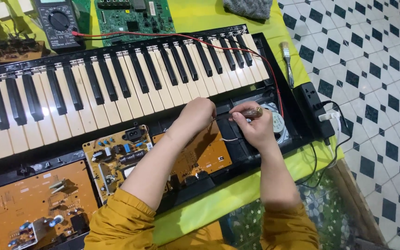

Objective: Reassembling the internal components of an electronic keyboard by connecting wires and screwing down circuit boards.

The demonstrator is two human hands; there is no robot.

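Note:
An opened electronic keyboard [116, 74] lies on a yellow-green cloth, its keys at the top and bare circuit boards below. My right hand [255, 127] grips a screwdriver with a brown handle [251, 112], held level just above the round speaker [278, 121] at the keyboard's right end. My left hand [197, 115] is closed near the screwdriver's shaft, over an orange circuit board [209, 155]; what its fingers pinch is hidden. Both arms wear mustard-yellow sleeves.
A multimeter [59, 21] with a red lead [237, 44] running across the keys sits at the back left beside a green circuit board [133, 16]. A paintbrush [287, 62] and a black power strip [315, 104] lie at the right; tiled floor beyond.

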